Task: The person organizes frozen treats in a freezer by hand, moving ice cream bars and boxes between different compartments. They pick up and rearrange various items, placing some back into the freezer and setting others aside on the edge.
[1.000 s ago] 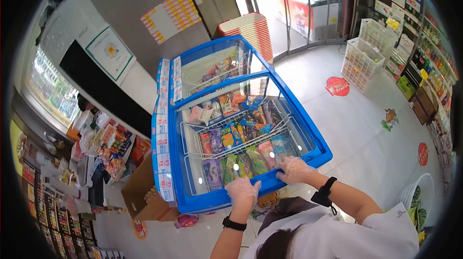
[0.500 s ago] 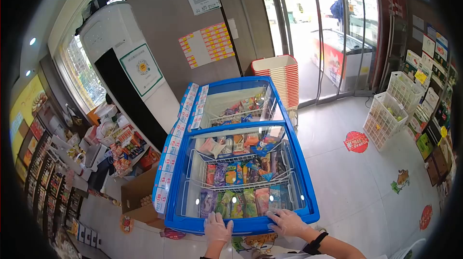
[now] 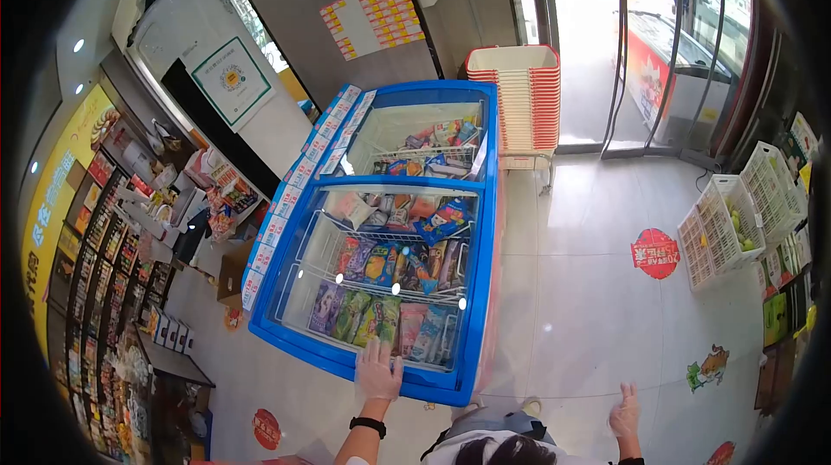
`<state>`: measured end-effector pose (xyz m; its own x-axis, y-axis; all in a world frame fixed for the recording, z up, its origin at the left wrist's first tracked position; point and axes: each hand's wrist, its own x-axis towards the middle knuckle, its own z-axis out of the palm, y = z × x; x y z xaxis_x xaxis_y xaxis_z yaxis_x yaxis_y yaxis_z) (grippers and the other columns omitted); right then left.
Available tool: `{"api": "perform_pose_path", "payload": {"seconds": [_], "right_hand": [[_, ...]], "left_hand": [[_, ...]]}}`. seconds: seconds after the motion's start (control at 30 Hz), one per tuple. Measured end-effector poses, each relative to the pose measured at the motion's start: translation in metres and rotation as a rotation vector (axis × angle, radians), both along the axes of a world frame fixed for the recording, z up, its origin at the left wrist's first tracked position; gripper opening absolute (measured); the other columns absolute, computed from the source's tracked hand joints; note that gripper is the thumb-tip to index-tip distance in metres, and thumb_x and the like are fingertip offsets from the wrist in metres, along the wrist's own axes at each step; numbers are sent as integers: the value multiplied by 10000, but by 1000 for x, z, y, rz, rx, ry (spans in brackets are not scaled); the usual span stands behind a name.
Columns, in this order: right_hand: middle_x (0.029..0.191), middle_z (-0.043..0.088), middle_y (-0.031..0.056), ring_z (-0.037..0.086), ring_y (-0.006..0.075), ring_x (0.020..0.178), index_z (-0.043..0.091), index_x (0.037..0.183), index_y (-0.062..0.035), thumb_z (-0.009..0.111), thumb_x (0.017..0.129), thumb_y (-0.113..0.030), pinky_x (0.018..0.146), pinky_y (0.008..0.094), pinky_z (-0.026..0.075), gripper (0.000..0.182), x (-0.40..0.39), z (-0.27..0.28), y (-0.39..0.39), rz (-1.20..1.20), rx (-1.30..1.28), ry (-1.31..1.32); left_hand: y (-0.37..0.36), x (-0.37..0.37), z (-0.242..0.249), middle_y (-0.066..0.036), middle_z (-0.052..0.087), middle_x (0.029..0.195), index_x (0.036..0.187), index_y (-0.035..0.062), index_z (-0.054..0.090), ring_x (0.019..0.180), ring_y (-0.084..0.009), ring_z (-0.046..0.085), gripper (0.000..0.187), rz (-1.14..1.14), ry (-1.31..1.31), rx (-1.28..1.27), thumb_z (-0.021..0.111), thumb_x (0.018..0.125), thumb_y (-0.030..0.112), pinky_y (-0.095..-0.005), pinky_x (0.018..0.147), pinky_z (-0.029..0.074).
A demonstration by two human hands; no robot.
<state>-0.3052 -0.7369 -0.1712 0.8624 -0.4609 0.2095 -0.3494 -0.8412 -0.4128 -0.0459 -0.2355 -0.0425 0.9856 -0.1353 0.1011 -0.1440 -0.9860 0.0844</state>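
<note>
A blue-framed chest freezer (image 3: 498,205) with glass lids stands in the middle, and packaged ice creams (image 3: 372,313) lie in wire baskets beneath the glass. My left hand (image 3: 378,371), in a clear glove with a black band at the wrist, rests with its fingers spread on the freezer's near edge, beside the glass. Away from the freezer, over the floor at the lower right, my right hand (image 3: 625,415) is also gloved. It holds nothing visible, and its fingers point up, some extended.
Stacked red-rimmed baskets (image 3: 515,62) stand behind the freezer's right side. White crates (image 3: 711,231) are at the right near the glass doors (image 3: 606,119). Left are snack shelves (image 3: 104,292) and a cardboard box (image 3: 232,273). Shoes and dark hair show at the bottom.
My right hand has left the freezer's edge and moved out to the right. My left hand remains at the edge. The view has shifted, and the freezer now appears angled and farther left.
</note>
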Motion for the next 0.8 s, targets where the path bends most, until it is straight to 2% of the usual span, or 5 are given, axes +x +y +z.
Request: {"api": "perform_pose_path", "payload": {"seconds": [0.13,0.2,0.27,0.4,0.8], "right_hand": [[783,663,192,614,251,726,687,856,6,466,696,16,657,352,480,273,9,32,-50,-233,664,309],[503,541,100,507,173,519,606,585,2,409,654,18,524,330,416,209,30,20,-47,-338,737,-13],[565,586,137,554,218,540,630,629,-19,445,679,-10,537,344,435,192,57,28,-38,-223,899,80],[727,651,170,637,357,690,694,728,-110,532,765,-103,623,423,502,167,110,25,-29,183,288,414],[763,684,137,656,323,710,708,724,-128,528,782,-103,669,435,529,191,263,-25,-241,378,-198,685]], "left_hand": [[-1,-1,-6,-208,500,1384,1259,9,578,1314,-346,432,501,40,-96,10,487,909,356,-495,1086,306],[-1,-1,-7,-205,500,1386,1269,4,570,1308,-340,437,510,57,-80,4,494,903,351,-493,1092,300],[-3,-1,-6,-206,491,1394,1283,2,557,1312,-345,431,518,70,-93,16,511,894,342,-493,1107,281],[-8,-3,5,-216,474,1402,1309,0,528,1315,-362,416,539,116,-49,33,526,886,332,-498,1126,253],[-35,27,24,-221,360,1481,1436,14,378,1388,-364,311,664,375,254,306,509,908,396,-501,1171,166]]}}
